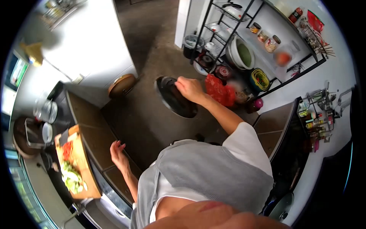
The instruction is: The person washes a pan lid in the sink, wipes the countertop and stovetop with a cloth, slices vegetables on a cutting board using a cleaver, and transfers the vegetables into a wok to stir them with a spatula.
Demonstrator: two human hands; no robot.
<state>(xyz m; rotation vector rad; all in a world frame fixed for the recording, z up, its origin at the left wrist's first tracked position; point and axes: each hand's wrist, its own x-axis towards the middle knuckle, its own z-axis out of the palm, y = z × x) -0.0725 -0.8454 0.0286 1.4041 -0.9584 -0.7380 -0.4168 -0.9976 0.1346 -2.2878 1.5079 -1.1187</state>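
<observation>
My right hand [188, 90] is stretched out over the floor, its fingers closed on the top of a dark, round pot lid [173, 100] with a thin shiny rim. The lid is tilted and slightly blurred. Down by the left-hand counter, my left hand [119, 155] holds nothing, its fingers loosely bent and apart. Beside it, on the counter, lies a wooden cutting board [90, 179] with chopped red pieces [68, 150], sliced green vegetable [72, 179] and a cleaver [68, 136].
A black shelf rack [263, 91] with bowls, jars and a red plastic bag [221, 91] stands ahead to the right. A round wooden board [122, 85] leans against the white wall. Glass jars [45, 110] and a sink [101, 213] line the left counter; a stove-side lid [282, 210] lies right.
</observation>
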